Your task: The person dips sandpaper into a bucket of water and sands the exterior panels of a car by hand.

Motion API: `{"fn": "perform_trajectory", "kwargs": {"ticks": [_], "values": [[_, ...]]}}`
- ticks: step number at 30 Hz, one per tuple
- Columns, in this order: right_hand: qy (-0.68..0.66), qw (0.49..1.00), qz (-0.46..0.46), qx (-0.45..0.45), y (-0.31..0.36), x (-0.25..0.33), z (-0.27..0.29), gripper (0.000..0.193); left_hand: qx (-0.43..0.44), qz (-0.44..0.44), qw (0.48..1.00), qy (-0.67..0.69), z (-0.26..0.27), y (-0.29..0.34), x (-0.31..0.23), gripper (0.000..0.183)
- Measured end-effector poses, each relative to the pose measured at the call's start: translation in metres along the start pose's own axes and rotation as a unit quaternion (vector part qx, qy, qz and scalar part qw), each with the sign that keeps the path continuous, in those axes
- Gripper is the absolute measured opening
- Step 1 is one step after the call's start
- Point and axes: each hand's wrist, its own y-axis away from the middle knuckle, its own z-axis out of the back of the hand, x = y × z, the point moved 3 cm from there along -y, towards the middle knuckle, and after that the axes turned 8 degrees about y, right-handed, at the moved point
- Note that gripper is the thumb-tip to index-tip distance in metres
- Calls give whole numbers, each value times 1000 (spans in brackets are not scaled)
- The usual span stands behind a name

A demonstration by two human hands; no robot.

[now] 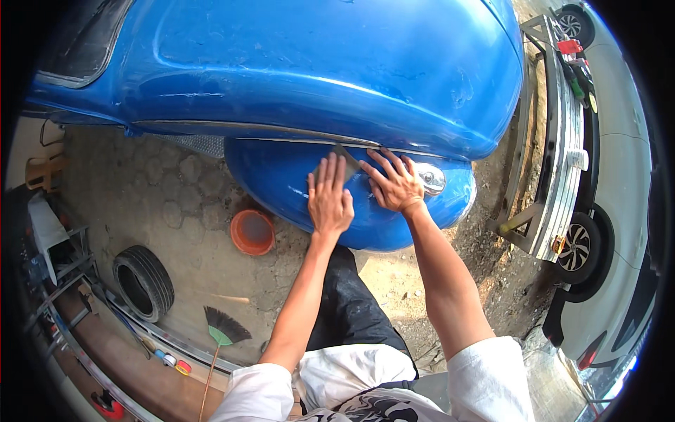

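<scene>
My left hand (pixel 330 200) lies flat on the curved blue fender (pixel 271 172), its fingers close together and pressing a dark grey-brown sheet of sandpaper (pixel 347 164) against the paint. Part of that sheet shows beside the fingers, just below the body seam; the rest is hidden under them. To its right, my right hand (pixel 399 188) rests on the same fender with its fingers spread, holding nothing that I can see. Its fingertips reach toward the seam, and the palm side sits next to an oval chrome lamp (pixel 431 179).
The rounded blue car body (pixel 281 84) rises beyond the fender. An orange bucket (pixel 252 233), a loose tyre (pixel 143 283) and a broom (pixel 223 332) are on the left ground. A metal rack (pixel 559 162) stands at right, beside a light-coloured car (pixel 622 148).
</scene>
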Motion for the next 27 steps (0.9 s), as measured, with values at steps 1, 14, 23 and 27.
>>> {"fn": "perform_trajectory", "kwargs": {"ticks": [1, 14, 23, 27], "values": [[-6, 1000, 2, -1, 0, 3, 0, 51, -25, 42, 999, -8, 9, -13, 8, 69], [-13, 1000, 9, 1, -1, 3, 0, 53, -236, 227, 937, -124, 20, -32, 13, 58], [-27, 999, 14, 12, -4, 5, 0, 54, -225, -27, 955, -189, 38, -10, 26, 18], [-13, 999, 8, 31, 4, -5, -4, 55, -164, 218, 962, 27, 52, -7, 23, 16]]}}
